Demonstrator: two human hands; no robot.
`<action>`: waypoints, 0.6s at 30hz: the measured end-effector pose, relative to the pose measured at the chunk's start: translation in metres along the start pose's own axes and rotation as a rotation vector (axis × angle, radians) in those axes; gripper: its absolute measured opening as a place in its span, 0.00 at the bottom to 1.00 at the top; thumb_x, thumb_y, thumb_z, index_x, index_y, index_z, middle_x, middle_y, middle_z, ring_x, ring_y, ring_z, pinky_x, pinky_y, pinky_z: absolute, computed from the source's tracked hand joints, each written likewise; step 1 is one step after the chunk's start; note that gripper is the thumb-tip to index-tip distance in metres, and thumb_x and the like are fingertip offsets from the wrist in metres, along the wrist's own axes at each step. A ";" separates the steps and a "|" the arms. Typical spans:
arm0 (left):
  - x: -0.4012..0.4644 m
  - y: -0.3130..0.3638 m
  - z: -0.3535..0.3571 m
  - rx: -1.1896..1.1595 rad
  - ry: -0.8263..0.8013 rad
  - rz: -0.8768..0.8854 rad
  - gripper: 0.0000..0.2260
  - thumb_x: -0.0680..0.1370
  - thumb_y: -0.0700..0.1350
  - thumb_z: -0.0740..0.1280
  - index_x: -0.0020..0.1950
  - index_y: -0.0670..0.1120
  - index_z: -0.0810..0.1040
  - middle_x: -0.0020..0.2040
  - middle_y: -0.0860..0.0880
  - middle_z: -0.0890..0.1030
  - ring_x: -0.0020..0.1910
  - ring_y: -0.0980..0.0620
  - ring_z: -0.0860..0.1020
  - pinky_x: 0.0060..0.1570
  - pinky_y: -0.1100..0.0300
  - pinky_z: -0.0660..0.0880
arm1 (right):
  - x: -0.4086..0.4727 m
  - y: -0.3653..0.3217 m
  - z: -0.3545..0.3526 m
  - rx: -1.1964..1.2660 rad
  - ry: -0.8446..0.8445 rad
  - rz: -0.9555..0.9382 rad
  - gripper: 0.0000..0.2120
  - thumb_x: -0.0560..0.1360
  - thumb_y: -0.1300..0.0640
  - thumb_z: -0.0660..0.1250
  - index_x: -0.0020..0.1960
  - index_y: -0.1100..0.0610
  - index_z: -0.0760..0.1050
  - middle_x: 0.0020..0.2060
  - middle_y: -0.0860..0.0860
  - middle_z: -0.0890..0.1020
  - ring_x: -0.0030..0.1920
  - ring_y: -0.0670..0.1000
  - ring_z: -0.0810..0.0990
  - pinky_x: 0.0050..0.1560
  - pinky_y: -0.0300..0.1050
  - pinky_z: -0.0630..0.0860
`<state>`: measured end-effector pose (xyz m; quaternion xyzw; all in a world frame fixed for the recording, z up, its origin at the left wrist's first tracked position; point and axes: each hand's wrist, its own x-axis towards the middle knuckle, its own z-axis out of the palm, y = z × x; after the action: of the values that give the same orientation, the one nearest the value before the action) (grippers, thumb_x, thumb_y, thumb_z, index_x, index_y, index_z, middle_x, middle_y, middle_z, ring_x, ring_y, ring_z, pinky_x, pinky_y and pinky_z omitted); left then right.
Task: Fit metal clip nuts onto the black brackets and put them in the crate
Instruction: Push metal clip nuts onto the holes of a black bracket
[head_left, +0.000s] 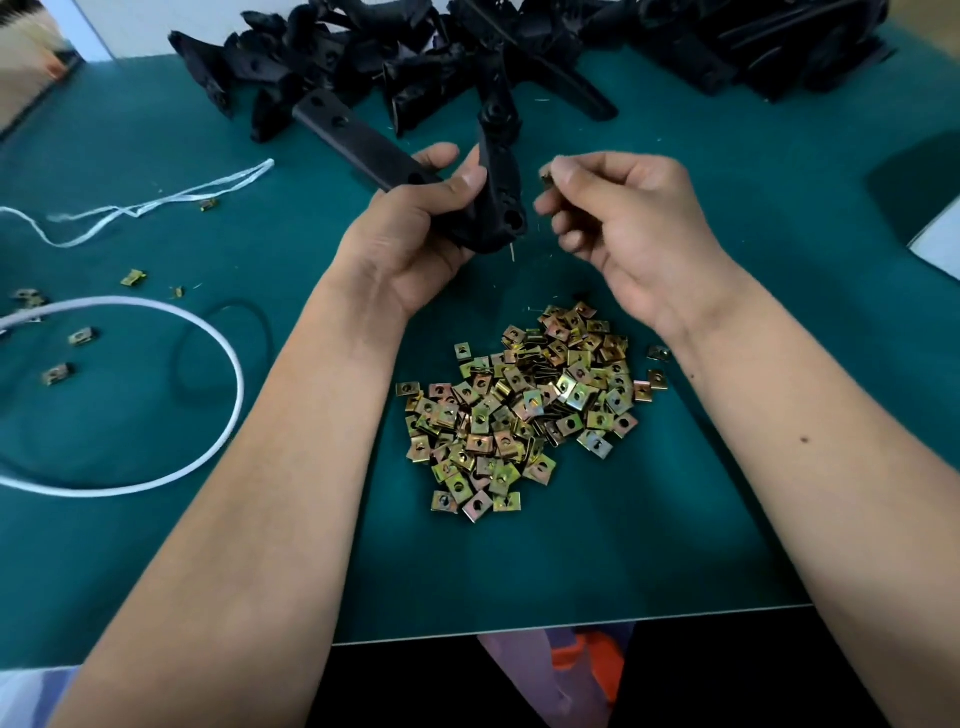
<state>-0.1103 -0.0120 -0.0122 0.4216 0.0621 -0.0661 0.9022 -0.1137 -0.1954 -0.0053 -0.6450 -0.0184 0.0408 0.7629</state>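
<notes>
Left hand (415, 228) grips one black bracket (488, 197), held above the green bench (727, 364). Right hand (623, 218) pinches one clip nut (545, 174) just beside the bracket, not touching it. One heap of clip nuts (519, 410) lies below both hands, too many to count. Bracket pile (467, 57) sits at the far edge.
</notes>
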 end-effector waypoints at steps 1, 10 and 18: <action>-0.001 0.000 0.001 -0.007 -0.016 -0.003 0.12 0.79 0.29 0.65 0.51 0.47 0.73 0.45 0.47 0.86 0.46 0.48 0.85 0.44 0.52 0.83 | -0.001 0.000 0.001 0.031 0.002 0.017 0.06 0.80 0.60 0.71 0.52 0.63 0.82 0.37 0.53 0.83 0.35 0.46 0.77 0.33 0.37 0.73; -0.004 -0.004 0.005 -0.134 -0.128 -0.005 0.15 0.80 0.26 0.60 0.43 0.46 0.68 0.44 0.45 0.85 0.45 0.45 0.86 0.47 0.40 0.83 | -0.004 0.006 0.012 0.064 0.045 -0.005 0.01 0.76 0.64 0.74 0.46 0.60 0.84 0.36 0.53 0.84 0.34 0.46 0.79 0.36 0.36 0.76; -0.002 -0.007 0.005 -0.154 -0.082 -0.021 0.15 0.79 0.27 0.61 0.41 0.47 0.69 0.47 0.44 0.86 0.49 0.45 0.86 0.53 0.41 0.83 | -0.004 0.009 0.014 0.060 0.116 -0.013 0.01 0.76 0.63 0.75 0.46 0.59 0.84 0.36 0.52 0.84 0.34 0.45 0.79 0.35 0.37 0.75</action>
<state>-0.1131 -0.0205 -0.0135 0.3473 0.0345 -0.0879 0.9330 -0.1187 -0.1808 -0.0114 -0.6229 0.0226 -0.0011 0.7820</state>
